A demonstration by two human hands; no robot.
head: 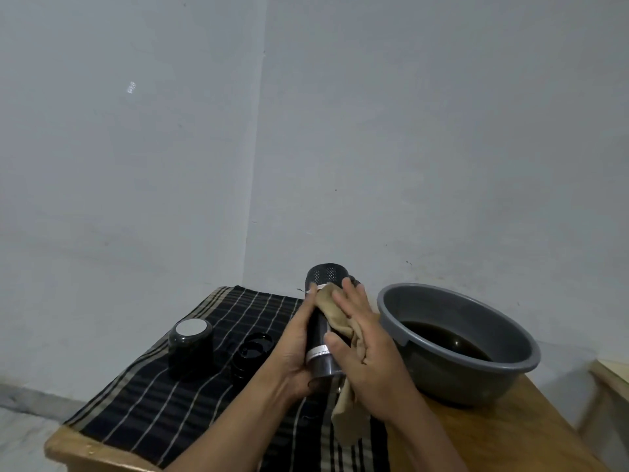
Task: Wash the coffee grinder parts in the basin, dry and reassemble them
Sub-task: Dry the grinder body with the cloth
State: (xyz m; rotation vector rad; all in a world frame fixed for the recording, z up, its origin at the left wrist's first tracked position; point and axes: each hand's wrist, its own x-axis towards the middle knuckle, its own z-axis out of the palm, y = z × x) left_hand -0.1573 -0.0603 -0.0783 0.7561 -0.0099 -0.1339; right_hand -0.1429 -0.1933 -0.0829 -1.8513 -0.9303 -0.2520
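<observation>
The dark cylindrical metal grinder body (318, 330) is held above the table edge, its long axis running from 6 o'clock up to 12 o'clock, the perforated end farthest from the person and a silver knurled ring near the lower end. The left hand (296, 345) wraps it from 9 o'clock, fingers curled round the barrel. The right hand (367, 349), at 3 o'clock, lays nearly straight fingers on a tan drying cloth (350, 420) and presses it to the barrel; whether the thumb pinches the fabric is unclear. The grey plastic basin of dark water (476, 379) sits at 3 o'clock. Drying looks underway.
</observation>
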